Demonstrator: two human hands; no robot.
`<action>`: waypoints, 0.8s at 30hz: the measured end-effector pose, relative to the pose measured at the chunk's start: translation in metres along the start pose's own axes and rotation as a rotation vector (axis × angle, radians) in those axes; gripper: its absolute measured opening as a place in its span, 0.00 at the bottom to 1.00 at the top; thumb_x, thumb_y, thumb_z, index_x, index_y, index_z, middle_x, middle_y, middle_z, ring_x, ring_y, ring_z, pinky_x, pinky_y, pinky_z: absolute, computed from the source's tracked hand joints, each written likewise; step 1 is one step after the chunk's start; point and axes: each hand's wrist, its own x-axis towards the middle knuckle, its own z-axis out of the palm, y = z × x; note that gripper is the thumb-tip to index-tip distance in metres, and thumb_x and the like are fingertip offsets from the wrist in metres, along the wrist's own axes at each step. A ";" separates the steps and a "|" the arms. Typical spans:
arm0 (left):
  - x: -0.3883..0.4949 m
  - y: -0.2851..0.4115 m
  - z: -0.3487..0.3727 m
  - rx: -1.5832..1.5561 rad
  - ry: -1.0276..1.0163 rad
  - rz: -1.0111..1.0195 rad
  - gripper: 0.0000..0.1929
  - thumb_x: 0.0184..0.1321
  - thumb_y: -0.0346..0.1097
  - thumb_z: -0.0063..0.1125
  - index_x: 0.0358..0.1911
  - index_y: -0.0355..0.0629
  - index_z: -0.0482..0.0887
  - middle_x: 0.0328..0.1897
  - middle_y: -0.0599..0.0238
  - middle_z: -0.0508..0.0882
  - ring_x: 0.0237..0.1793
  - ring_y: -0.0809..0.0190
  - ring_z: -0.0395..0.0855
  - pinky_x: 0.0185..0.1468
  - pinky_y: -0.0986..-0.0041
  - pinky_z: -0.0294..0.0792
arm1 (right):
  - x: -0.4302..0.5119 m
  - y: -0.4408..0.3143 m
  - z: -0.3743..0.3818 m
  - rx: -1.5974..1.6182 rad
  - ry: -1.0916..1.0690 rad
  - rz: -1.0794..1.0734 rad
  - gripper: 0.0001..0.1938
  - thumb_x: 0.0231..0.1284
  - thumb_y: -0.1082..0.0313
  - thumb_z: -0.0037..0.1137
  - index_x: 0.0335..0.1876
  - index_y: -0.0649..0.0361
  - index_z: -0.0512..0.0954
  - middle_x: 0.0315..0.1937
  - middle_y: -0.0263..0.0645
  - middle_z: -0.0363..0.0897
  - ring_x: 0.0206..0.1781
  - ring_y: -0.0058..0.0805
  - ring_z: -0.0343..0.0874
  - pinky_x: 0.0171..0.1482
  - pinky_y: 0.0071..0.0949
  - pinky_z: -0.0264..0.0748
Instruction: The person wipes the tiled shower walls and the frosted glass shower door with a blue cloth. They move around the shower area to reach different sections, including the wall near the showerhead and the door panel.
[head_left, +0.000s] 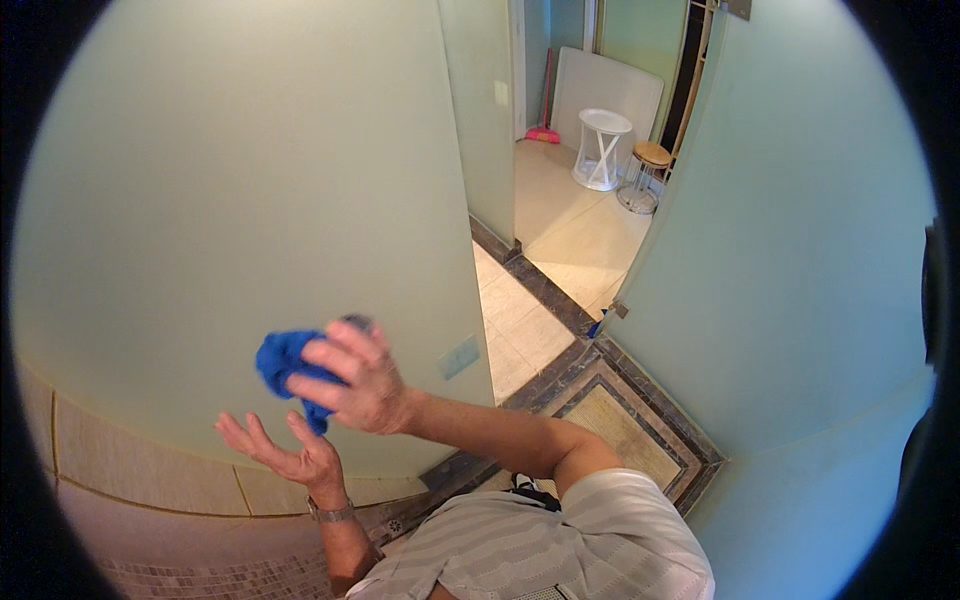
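Note:
My right hand (352, 379) grips a bunched blue cloth (289, 360) in front of a frosted glass panel (247, 187). Slightly blurred, the fingers bend over the cloth, and one end of it hangs below them. A dark rounded thing (358, 324) shows just behind the fingertips; most of it is hidden, and whether the hand touches it I cannot tell. Lower and to the left, my left hand (289, 454) holds nothing, its palm turned up and fingers spread. A metal-banded wristwatch (331, 511) circles that wrist.
Another frosted glass panel (787, 225) stands at the right, with a metal fitting (619, 309) near its lower edge. Dark stone strips (551, 292) cross the tiled floor. Beyond are a white side table (604, 124), a wooden-topped stool (651, 154) and a pink broom (543, 135). A tiled ledge (150, 472) runs lower left.

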 end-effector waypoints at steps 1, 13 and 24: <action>0.001 0.000 0.001 0.012 0.001 0.014 0.32 0.78 0.42 0.61 0.79 0.42 0.64 0.89 0.39 0.58 0.88 0.30 0.51 0.84 0.30 0.46 | 0.002 -0.008 0.005 0.086 -0.021 -0.004 0.19 0.62 0.62 0.68 0.60 0.37 0.85 0.71 0.33 0.75 0.76 0.45 0.68 0.71 0.56 0.68; -0.005 -0.009 -0.007 0.118 -0.120 0.041 0.30 0.73 0.36 0.63 0.78 0.45 0.71 0.90 0.39 0.57 0.89 0.31 0.48 0.85 0.28 0.37 | 0.080 0.071 -0.022 -0.132 0.227 0.036 0.30 0.61 0.60 0.68 0.69 0.57 0.77 0.73 0.58 0.68 0.76 0.64 0.66 0.77 0.67 0.61; 0.008 0.005 -0.035 -0.213 -0.230 -0.067 0.33 0.81 0.49 0.52 0.80 0.35 0.63 0.90 0.33 0.54 0.90 0.30 0.45 0.86 0.29 0.31 | -0.054 -0.034 0.034 -0.069 0.085 0.226 0.28 0.66 0.51 0.68 0.69 0.49 0.76 0.73 0.54 0.67 0.78 0.62 0.64 0.77 0.68 0.59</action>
